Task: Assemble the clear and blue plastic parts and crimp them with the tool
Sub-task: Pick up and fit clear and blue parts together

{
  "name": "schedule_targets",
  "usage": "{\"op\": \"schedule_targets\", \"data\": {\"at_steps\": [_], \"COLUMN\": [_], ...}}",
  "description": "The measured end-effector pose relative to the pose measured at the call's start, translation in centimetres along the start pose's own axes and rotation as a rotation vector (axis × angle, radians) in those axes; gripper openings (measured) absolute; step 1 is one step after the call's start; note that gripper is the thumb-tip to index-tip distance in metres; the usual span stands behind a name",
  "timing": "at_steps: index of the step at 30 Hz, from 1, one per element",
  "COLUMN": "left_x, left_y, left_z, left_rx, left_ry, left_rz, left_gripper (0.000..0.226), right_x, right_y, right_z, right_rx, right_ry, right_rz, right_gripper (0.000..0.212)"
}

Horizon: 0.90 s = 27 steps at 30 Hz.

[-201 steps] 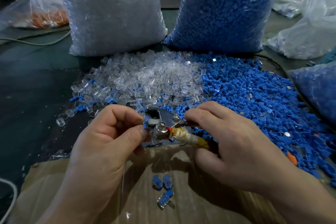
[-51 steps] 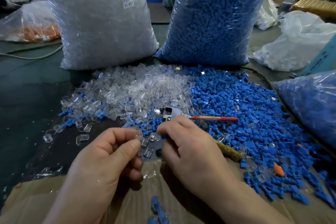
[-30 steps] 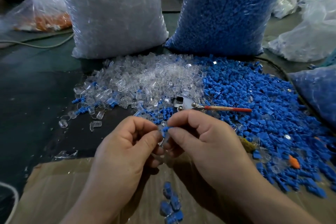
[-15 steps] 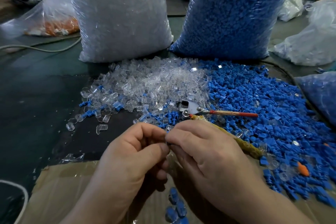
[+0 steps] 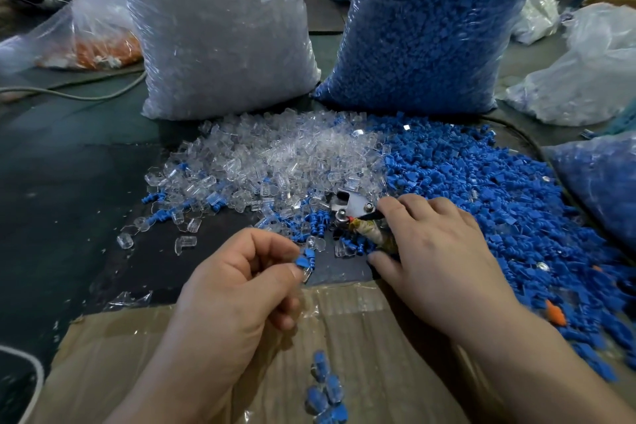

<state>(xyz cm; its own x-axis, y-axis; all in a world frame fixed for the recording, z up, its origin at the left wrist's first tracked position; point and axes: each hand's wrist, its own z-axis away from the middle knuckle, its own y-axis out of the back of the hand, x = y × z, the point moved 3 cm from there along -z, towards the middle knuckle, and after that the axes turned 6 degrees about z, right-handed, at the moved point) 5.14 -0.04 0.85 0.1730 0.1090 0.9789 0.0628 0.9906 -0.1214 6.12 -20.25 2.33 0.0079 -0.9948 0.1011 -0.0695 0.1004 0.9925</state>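
Left hand (image 5: 241, 282) pinches the joined blue-and-clear part (image 5: 304, 262) at its fingertips. Right hand (image 5: 437, 251), just beside, grips the tool (image 5: 354, 208) by its handles. Recommend seating the part squarely between the jaws before squeezing, blue cap fully home.

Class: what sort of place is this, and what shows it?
Probably a small hand-assembly workshop: bulk sack of clear parts, bulk sack of blue parts, and a crimping tool in the right hand.
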Motion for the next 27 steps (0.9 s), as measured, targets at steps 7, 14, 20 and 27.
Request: {"op": "schedule_targets", "data": {"at_steps": [7, 14, 20, 27], "left_x": [0.1, 0.5, 0.8, 1.0], "left_y": [0.4, 0.6, 0.7, 0.9], "left_z": [0.0, -0.1, -0.1, 0.3], "left_rx": [0.047, 0.078, 0.024, 0.038], "left_ry": [-0.003, -0.051, -0.2, -0.281], "left_rz": [0.032, 0.06, 0.051, -0.08], "left_gripper": [0.034, 0.028, 0.019, 0.02], "right_x": [-0.2, -1.3, -1.7, -1.7], "right_y": [0.5, 2.8, 2.7, 2.7], "right_z": [-0.2, 1.9, 2.5, 2.8], "right_rx": [0.033, 0.289, 0.205, 0.185], "right_ry": [-0.024, 0.182, 0.323, 0.385], "right_rz": [-0.064, -0.358, -0.354, -0.377], "right_gripper": [0.042, 0.055, 0.054, 0.054]}}
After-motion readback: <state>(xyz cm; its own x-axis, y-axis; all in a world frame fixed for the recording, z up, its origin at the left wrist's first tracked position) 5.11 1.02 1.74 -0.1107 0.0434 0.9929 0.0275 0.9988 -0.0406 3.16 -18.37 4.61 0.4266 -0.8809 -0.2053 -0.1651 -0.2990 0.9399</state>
